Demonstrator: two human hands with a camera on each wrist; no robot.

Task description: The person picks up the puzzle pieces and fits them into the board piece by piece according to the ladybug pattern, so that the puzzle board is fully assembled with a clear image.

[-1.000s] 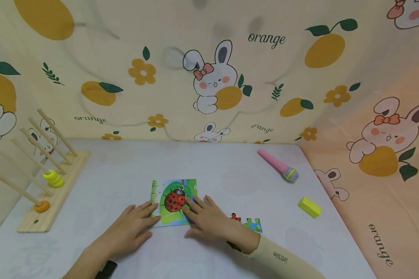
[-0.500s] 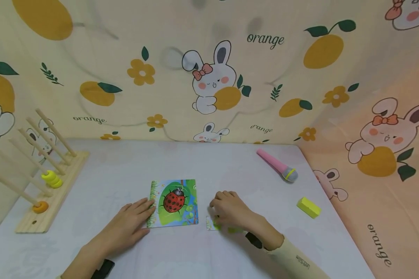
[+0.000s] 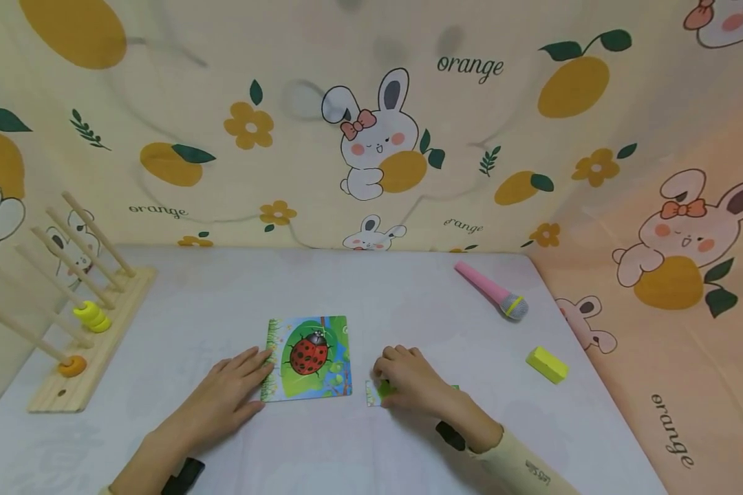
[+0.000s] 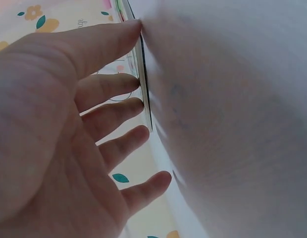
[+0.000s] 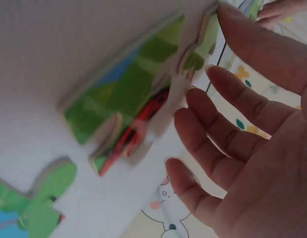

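Observation:
A square ladybug picture board point(image 3: 309, 359) lies flat at the table's middle. My left hand point(image 3: 232, 388) rests beside it, relaxed fingers touching its left edge; in the left wrist view the thumb and fingertips of my left hand point(image 4: 94, 109) meet the thin edge of the board point(image 4: 142, 69). To the right, my right hand point(image 3: 411, 378) bends over loose puzzle pieces, thumb and fingertips pinching a grass-patterned puzzle piece point(image 3: 373, 394) by its edges. The right wrist view shows that piece point(image 5: 209, 37) by the thumb, with a green-and-red puzzle piece point(image 5: 126, 94) alongside. My palm hides most pieces in the head view.
A wooden peg rack point(image 3: 108, 337) with yellow and orange rings stands at the left. At the right lie a pink toy microphone point(image 3: 492, 292) and a yellow block point(image 3: 547, 365). Another green puzzle piece point(image 5: 49, 188) lies near the right hand. A printed cloth point(image 3: 223, 69) hangs behind the table.
My right hand has left the ladybug board's right side and moved right to the loose pieces, its fingers curling down over them. The left hand has slid slightly left, off the board's surface.

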